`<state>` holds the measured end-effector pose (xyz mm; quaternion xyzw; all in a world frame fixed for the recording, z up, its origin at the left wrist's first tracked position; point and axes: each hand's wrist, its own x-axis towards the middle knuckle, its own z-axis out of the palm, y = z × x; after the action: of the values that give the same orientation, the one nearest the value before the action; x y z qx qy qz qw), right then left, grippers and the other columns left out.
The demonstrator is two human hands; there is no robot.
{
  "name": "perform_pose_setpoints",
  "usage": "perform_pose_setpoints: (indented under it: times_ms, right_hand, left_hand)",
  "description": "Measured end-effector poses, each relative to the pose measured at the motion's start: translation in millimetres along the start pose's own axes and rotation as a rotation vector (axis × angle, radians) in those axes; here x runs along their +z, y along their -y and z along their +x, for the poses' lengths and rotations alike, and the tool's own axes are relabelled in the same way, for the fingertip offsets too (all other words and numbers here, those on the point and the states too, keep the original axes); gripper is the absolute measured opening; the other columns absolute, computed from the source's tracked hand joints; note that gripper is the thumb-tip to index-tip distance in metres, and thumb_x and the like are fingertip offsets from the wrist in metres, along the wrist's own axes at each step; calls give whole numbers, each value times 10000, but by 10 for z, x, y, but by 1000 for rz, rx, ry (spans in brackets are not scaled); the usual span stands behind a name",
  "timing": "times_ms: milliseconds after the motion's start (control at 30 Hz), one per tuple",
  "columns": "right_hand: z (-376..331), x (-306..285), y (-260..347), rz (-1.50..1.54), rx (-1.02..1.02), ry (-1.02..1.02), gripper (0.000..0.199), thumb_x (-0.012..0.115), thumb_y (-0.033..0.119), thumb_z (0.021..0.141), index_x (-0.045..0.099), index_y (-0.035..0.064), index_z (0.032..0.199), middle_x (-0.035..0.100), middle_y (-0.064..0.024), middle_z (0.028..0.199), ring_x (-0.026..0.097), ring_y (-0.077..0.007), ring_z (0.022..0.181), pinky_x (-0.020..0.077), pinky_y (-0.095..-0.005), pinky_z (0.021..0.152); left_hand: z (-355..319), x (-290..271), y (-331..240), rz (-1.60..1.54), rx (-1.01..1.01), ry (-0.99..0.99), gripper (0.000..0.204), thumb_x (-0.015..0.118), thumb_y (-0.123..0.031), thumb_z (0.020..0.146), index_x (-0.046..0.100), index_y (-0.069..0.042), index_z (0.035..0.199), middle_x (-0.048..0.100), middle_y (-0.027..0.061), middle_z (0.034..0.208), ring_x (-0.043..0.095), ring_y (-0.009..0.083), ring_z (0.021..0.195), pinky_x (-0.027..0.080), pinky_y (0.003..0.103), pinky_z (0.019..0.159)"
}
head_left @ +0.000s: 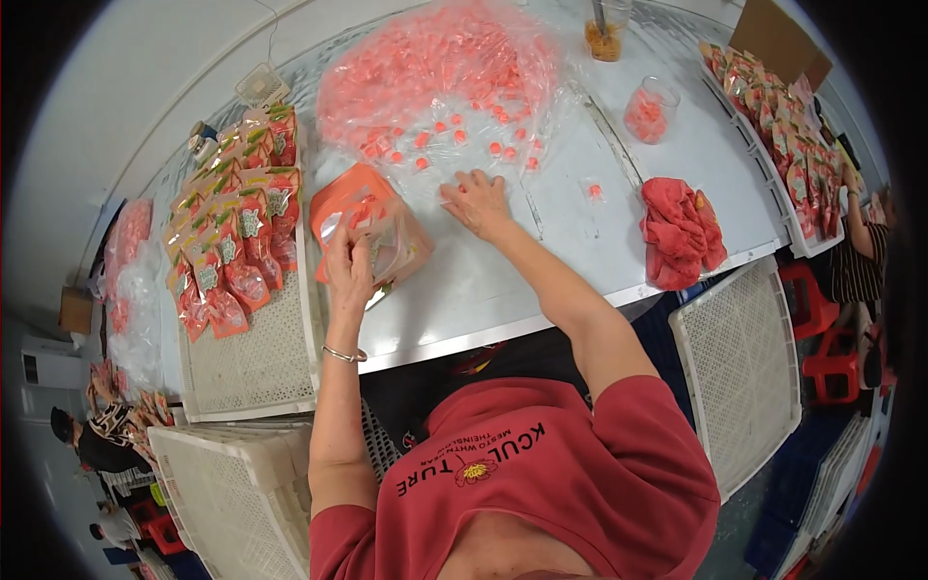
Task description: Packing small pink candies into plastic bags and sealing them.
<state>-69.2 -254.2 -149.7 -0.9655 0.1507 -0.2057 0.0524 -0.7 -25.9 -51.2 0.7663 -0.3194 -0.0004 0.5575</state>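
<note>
My left hand (350,263) pinches the edge of a packaging pouch (406,242), part clear and part printed orange-red, at the table's near left. Beneath and behind it lies more orange-red packaging (353,188); how many layers there are I cannot tell. To the right, my right hand (478,205) rests on the table with bent, spread fingers, and nothing shows in it. Just beyond its fingertips, several small red wrapped pieces (459,137) lie loose on clear film. They are at the near edge of a big clear plastic bag (435,68) full of such pieces.
At left, filled pouches (232,227) lie in rows on a white perforated tray (251,372). A red cloth (679,232), a single wrapped piece (594,191), a clear cup (650,111) and a jar (603,41) stand or lie rightward. Another tray of pouches (793,145) is far right, near another person.
</note>
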Motion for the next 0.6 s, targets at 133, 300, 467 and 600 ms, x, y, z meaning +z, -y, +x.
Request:
perform_pose_setpoints:
  times_ms: [133,300,467,600]
  right_hand:
    - [-121,39,-226,75,-105,-24,236,610,364,795,615,191,957,570,-1,977,519,-219,974,414,-407,685]
    - [-23,-419,-298,1384,587,-251,165,604,244,827,586,103,742,493,12,640,427,-100,466,323,-257,400]
    - [426,-1492,231,2226,591,-282,151,600,215,854,590,100,757,513,12,671,426,-60,477,320,-249,382]
    - [509,-1257,226,1251,76,-516,101,576,168,836,589,69,823,560,-52,771,518,-161,637,412,-273,521]
  left_hand:
    - [154,-76,-107,85,-48,58,147,473,-111,848,492,35,845,525,93,707,493,157,678,419,310,639]
    - [287,390,-350,114,125,37,118,459,-91,831,459,24,805,539,156,739,542,243,697,425,361,641]
    - [451,770,-350,187,147,5,108,440,-82,802,443,23,778,545,200,703,544,317,654,420,411,603]
    - [607,884,-451,-1,8,-101,133,442,-99,789,444,34,781,528,231,653,524,392,606,412,446,573]
